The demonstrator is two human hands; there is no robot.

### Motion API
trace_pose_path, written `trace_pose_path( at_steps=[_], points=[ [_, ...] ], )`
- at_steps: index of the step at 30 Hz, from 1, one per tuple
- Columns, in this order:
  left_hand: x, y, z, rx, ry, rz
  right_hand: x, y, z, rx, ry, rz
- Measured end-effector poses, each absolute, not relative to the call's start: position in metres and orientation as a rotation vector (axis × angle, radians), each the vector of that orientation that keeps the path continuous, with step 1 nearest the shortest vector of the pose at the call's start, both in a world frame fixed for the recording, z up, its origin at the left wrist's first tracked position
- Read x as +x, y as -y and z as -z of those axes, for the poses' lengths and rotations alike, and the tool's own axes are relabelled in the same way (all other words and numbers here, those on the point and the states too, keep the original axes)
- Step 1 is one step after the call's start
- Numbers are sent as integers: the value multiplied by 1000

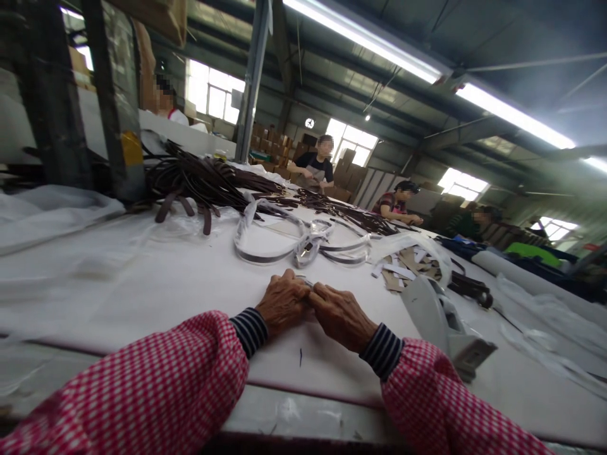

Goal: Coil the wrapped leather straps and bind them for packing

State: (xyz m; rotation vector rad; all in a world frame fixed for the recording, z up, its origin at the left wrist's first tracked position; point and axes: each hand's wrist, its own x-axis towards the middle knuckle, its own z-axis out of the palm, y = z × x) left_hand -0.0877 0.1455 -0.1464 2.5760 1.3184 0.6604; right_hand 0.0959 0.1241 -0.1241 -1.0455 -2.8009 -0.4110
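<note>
My left hand (284,300) and my right hand (339,313) meet over the white table (190,284), fingers closed and pressed together. Between their fingertips shows a small greyish sliver (304,279); most of it is hidden, so I cannot make out its kind. Just beyond the hands lie coiled dark belts (270,258), partly wrapped in clear plastic (244,230), with the wrapping bunched around a buckle (306,251) in the middle. To the right of my right hand stands a grey tape dispenser (431,316).
A heap of dark brown belts (203,177) covers the far left, with more belts (341,212) along the back. Paper and card pieces (403,268) lie in a plastic bag at right. Metal posts (116,95) rise at left. Several co-workers, including a person (315,164), are across the table.
</note>
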Motion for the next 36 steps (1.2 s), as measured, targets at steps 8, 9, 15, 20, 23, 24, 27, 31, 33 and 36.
trace_pose_path(
  at_steps=[8,9,15,20,23,24,27,31,33,36],
  points=[
    [-93,-145,140,2556,-1256,-582,100,-100,149,-1178,2584,256],
    [-95,-146,139,2551,-1235,-568,100,-97,152,-1183,2552,225],
    [-101,-150,137,2528,-1189,-527,106,-98,161,-1164,2383,-155],
    [-101,-147,139,2542,-1146,-551,118,-113,149,-1030,2331,-499],
    [-101,-147,141,2535,-1133,-572,122,-121,144,-996,2286,-638],
    [-101,-147,141,2533,-1128,-581,122,-123,144,-994,2276,-651],
    [-101,-148,142,2530,-1121,-592,120,-126,143,-1009,2274,-642],
    [-101,-148,142,2532,-1132,-584,113,-119,141,-1080,2361,-480],
    [-101,-148,143,2539,-1145,-595,110,-115,140,-1115,2412,-361],
    [-102,-149,145,2555,-1139,-603,111,-112,138,-1118,2428,-330]
  ],
)
